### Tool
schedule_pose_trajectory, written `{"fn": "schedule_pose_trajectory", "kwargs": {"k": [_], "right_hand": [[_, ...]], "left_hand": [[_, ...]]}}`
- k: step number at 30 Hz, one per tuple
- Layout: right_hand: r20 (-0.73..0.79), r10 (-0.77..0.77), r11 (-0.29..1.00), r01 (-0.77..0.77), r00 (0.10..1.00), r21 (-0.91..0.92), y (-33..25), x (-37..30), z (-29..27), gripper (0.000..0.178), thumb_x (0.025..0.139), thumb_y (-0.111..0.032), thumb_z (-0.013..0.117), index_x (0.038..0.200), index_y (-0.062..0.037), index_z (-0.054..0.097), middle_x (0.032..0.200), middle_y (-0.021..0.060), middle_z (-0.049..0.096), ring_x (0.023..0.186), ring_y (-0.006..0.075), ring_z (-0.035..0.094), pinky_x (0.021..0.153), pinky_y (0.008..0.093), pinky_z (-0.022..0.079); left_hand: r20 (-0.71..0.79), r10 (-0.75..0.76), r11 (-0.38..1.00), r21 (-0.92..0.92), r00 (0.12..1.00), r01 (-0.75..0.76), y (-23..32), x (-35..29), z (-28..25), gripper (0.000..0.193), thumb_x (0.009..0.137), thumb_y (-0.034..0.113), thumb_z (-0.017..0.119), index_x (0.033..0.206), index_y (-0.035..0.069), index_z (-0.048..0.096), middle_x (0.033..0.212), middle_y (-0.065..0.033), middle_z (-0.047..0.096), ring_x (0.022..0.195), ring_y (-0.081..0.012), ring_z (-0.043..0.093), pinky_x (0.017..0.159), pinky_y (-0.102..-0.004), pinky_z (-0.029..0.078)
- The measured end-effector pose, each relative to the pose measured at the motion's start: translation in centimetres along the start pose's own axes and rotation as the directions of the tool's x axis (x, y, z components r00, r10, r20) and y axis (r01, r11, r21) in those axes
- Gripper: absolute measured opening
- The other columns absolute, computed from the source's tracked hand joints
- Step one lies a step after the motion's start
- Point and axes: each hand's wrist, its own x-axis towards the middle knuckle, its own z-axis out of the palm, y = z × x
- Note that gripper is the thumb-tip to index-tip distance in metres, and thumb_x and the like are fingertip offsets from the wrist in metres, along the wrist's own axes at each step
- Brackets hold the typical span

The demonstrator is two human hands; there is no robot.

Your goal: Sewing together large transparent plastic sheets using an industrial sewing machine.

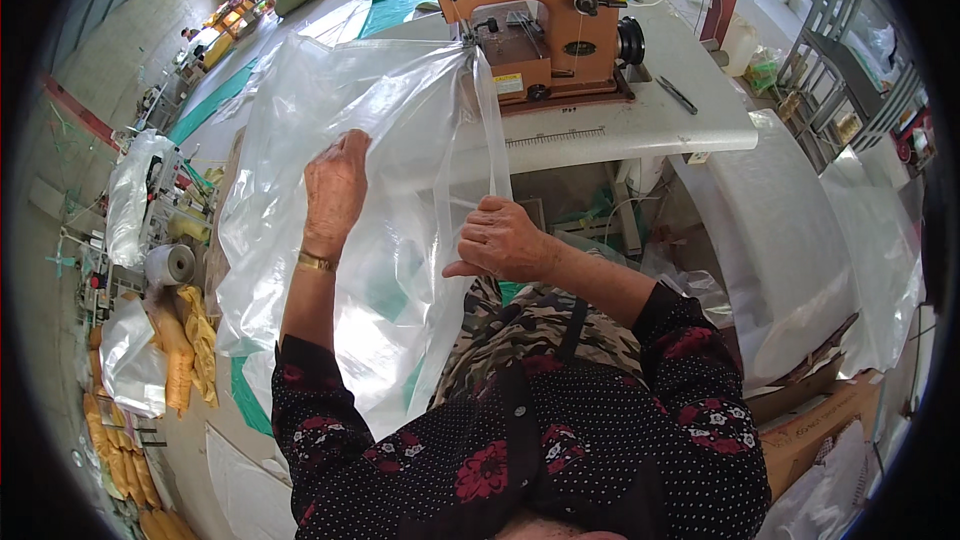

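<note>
A large clear plastic bag (pixel 380 110) hangs from the needle area of an orange-brown sewing machine (pixel 535 15) down over my lap. My left hand (pixel 335 185) presses flat against the bag's upper left part, fingers spread on the film. My right hand (pixel 500 238) is closed around the bag's folded right edge, a narrow strip that runs up to the machine. A gold bracelet sits on my left wrist. My sleeves are dark with red flowers.
The machine stands on a white table (pixel 640 125) with a ruler strip along its front edge and a dark tool (pixel 677 94) to the right. Stacks of white plastic sheeting (pixel 790 240) lie at my right. Yellow bundles (pixel 190 340) and bags are on the floor at left.
</note>
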Motion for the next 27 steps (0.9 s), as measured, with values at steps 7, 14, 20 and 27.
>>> {"fn": "schedule_pose_trajectory", "kwargs": {"k": [7,14,20,27], "right_hand": [[-0.085,-0.056,0.998,0.057,0.995,0.004,0.5,0.9,-0.7,0.046,0.079,-0.04,0.074,0.059,-0.0116,0.043,0.058,0.0002,0.044,0.058,0.0174,0.049,0.066,0.0321,0.042],[-0.144,-0.187,0.975,0.201,0.972,0.094,1.3,3.5,0.5,0.049,0.077,-0.042,0.074,0.059,-0.0111,0.041,0.06,0.0007,0.043,0.058,0.0179,0.048,0.064,0.0313,0.042],[-0.118,-0.113,0.952,0.141,0.987,0.271,0.9,3.5,2.5,0.046,0.081,-0.045,0.07,0.061,-0.0107,0.047,0.06,0.0031,0.053,0.06,0.0224,0.057,0.063,0.0349,0.046],[-0.079,-0.146,0.94,0.164,0.986,0.3,0.8,3.7,3.4,0.049,0.077,-0.044,0.074,0.06,-0.0099,0.044,0.062,0.003,0.055,0.06,0.0225,0.058,0.063,0.0344,0.049]], "left_hand": [[0.622,-0.26,-0.054,-0.773,0.739,0.632,6.2,-1.9,1.4,0.015,0.097,0.012,0.054,0.088,0.004,0.063,0.062,0.0064,0.047,0.054,-0.0022,0.042,0.046,-0.0201,0.032],[0.65,-0.247,-0.34,-0.752,0.718,0.564,8.7,-3.4,3.5,0.01,0.099,0.01,0.057,0.094,0.002,0.062,0.076,0.0066,0.054,0.066,-0.0018,0.048,0.057,-0.0182,0.041],[0.631,-0.157,-0.413,-0.741,0.76,0.53,7.8,-3.5,3.7,0.009,0.098,0.008,0.058,0.092,0.002,0.061,0.081,0.0053,0.057,0.072,-0.0022,0.05,0.062,-0.0186,0.043],[0.655,-0.207,-0.27,-0.752,0.727,0.601,7.4,-3.3,3.2,0.014,0.097,0.01,0.059,0.095,-0.002,0.066,0.078,0.0038,0.059,0.069,-0.0032,0.052,0.061,-0.0198,0.046]]}}
